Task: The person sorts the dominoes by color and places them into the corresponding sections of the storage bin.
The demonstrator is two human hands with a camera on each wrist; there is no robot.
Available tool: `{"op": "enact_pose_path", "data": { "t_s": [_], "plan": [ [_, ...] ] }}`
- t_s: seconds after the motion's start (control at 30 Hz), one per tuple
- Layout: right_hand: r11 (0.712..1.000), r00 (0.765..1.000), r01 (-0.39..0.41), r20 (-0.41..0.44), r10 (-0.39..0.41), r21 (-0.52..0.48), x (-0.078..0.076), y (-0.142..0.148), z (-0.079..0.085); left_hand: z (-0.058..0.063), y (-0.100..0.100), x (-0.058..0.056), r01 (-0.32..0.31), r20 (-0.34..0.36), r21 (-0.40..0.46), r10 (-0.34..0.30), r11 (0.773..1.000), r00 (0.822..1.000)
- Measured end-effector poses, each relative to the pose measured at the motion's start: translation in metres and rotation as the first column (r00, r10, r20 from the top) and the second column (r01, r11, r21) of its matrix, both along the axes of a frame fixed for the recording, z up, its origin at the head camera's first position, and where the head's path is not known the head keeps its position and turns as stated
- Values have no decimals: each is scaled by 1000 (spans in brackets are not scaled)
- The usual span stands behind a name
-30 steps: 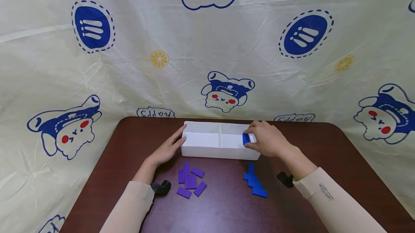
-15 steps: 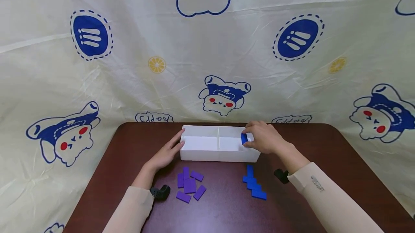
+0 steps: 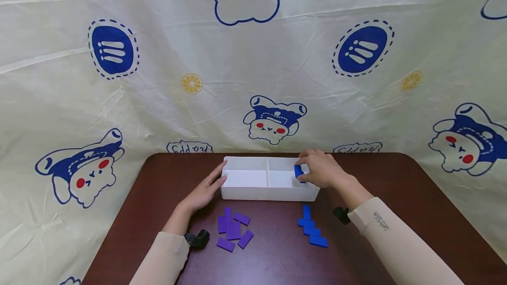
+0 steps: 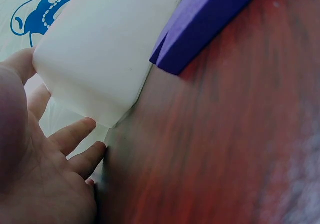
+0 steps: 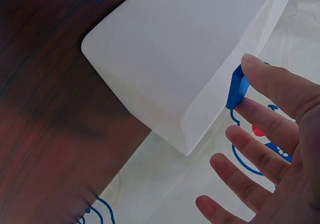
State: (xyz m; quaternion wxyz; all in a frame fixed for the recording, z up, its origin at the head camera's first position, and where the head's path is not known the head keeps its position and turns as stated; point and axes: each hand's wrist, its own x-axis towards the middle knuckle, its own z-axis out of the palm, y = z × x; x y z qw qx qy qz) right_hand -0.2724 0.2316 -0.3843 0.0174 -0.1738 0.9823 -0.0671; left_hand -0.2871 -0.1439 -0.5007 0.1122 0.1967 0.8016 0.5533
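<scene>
A white two-compartment box (image 3: pixel 244 193) stands lengthwise near the far edge of the table. My left hand (image 3: pixel 201 191) lies against its left end, thumb near the front and fingers spread along the side; the left wrist view shows these fingers (image 4: pixel 75 134) nearly straight at the wall. My right hand (image 3: pixel 322 169) pinches a small blue block (image 5: pixel 238 87) between thumb and index finger, the other fingers spread apart. In the head view that block is upright over the right compartment, partly covered by the hand. Both compartments show only white floor where visible.
Several purple blocks (image 3: pixel 233 231) lie scattered on the dark wooden table (image 3: pixel 269 258) in front of the box's left half. Several blue blocks (image 3: pixel 312 231) form a stepped row before its right half. A patterned cloth (image 3: pixel 253 64) hangs behind the table.
The head view has tilted, so the table and box sit slightly lower in it. My right hand keeps its pinch on the blue block over the right compartment; the left stays at the box's end.
</scene>
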Motion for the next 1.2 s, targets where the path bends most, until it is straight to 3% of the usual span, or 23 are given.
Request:
{"op": "enact_pose_path", "data": {
  "t_s": [0.43,0.9,1.2],
  "plan": [
    [1000,1000,2,16,-2,6,-15,0,-8,3,1,-1,-9,6,-11,9,1000,1000],
    [1000,999,5,53,-4,-6,-20,-2,-32,0,-2,2,2,1,-21,-2,1000,1000],
    [999,999,15,50,-17,31,-27,-3,-36,1,-1,1,4,-9,-3,-4,1000,1000]
  ]
}}
